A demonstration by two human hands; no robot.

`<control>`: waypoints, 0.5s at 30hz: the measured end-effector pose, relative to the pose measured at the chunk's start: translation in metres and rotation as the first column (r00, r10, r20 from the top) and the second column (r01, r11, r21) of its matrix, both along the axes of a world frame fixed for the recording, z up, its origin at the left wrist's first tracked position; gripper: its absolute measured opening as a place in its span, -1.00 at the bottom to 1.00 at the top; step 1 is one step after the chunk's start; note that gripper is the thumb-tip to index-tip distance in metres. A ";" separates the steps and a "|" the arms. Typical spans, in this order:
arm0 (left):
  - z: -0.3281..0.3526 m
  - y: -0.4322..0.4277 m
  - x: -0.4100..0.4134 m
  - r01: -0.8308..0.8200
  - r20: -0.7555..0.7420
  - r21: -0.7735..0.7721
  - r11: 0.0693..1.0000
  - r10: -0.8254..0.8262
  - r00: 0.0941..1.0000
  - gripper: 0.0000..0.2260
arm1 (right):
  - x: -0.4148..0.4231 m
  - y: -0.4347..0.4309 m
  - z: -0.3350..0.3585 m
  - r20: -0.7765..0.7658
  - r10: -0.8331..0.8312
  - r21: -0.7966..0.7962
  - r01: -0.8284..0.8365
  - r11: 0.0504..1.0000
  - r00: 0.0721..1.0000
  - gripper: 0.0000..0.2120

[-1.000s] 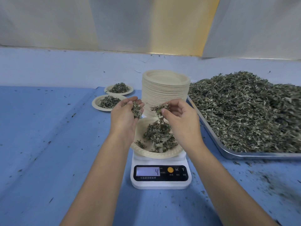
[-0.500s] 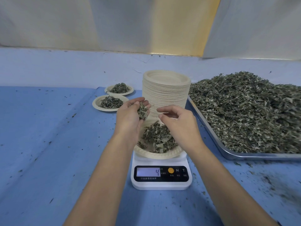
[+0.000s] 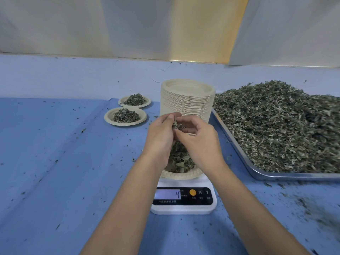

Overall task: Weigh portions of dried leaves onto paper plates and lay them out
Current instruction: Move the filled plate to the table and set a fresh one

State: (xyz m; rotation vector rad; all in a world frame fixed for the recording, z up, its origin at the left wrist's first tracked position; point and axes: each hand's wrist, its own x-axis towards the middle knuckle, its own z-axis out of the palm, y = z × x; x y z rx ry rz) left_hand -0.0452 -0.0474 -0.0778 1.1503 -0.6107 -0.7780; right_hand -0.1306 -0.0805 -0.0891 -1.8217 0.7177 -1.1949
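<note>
The right hand [image 3: 198,142] has closed in on the left hand [image 3: 160,137], above the paper plate [image 3: 180,175] of dried leaves [image 3: 179,161] on the digital scale [image 3: 184,207], which reads 4. The left hand grips a leaf clump [image 3: 174,124] and the right hand's fingers pinch it. A heaped steel tray [image 3: 276,174] sits to the right

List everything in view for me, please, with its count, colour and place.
scale: one, white, front centre, reads 4
weighing plate: one, beige, on scale, holding leaves
filled plates: two, beige, rear left
plate stack: one, beige, behind scale
tray: one, silver, right
leaf heap: one, grey-green, in tray
cloth: one, blue, under everything
left hand: one, above weighing plate, holds loose leaves
right hand: one, beside it, fingers pinching those leaves
</note>
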 end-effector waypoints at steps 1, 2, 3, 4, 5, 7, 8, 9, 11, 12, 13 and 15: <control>0.000 0.000 0.000 0.002 0.012 0.004 1.000 -0.002 1.000 -0.77 | 0.000 0.000 0.000 0.002 -0.014 -0.002 0.014 1.000 1.000 -0.82; -0.001 0.000 0.000 0.000 0.020 0.006 1.000 0.000 1.000 -0.76 | 0.000 -0.001 0.000 0.005 -0.026 -0.002 0.026 1.000 1.000 -0.84; -0.001 0.000 0.000 -0.003 0.024 0.005 1.000 0.003 1.000 -0.76 | -0.001 -0.001 0.000 0.008 -0.032 0.002 0.032 0.999 0.999 -0.86; -0.001 0.001 0.000 -0.008 0.026 0.002 1.000 0.008 1.000 -0.76 | -0.001 -0.002 0.000 0.012 -0.032 0.011 0.032 0.999 0.999 -0.87; 0.000 0.001 0.001 -0.014 0.026 -0.001 1.000 0.015 1.000 -0.76 | -0.001 -0.002 0.000 0.021 -0.026 0.024 0.026 0.999 0.999 -0.87; 0.000 0.001 0.001 -0.032 0.022 -0.003 0.999 0.032 0.999 -0.76 | -0.001 -0.003 0.000 0.049 -0.011 0.049 0.009 0.999 0.999 -0.87; 0.000 0.001 0.001 -0.045 0.013 -0.006 0.999 0.045 0.999 -0.77 | -0.001 -0.004 0.000 0.057 -0.009 0.055 0.006 0.998 0.998 -0.87; 0.000 0.000 0.001 -0.067 0.001 -0.011 0.998 0.067 0.998 -0.77 | -0.002 -0.004 0.000 0.059 -0.011 0.059 0.007 0.998 0.998 -0.86; -0.001 0.000 0.003 -0.122 -0.023 -0.029 0.992 0.121 0.992 -0.79 | -0.003 -0.006 0.000 0.073 -0.018 0.068 0.013 0.998 0.997 -0.84; -0.001 0.001 0.005 -0.141 -0.040 -0.043 0.989 0.139 0.989 -0.79 | -0.003 -0.007 0.000 0.088 -0.023 0.076 0.016 0.997 0.996 -0.84; 0.000 0.001 0.007 -0.151 -0.067 -0.061 0.987 0.147 0.987 -0.80 | -0.004 -0.009 0.001 0.101 -0.032 0.082 0.023 0.996 0.994 -0.84; 0.001 0.002 0.011 -0.156 -0.139 -0.098 0.983 0.142 0.980 -0.80 | -0.005 -0.011 0.001 0.106 -0.056 0.076 0.048 0.996 0.993 -0.84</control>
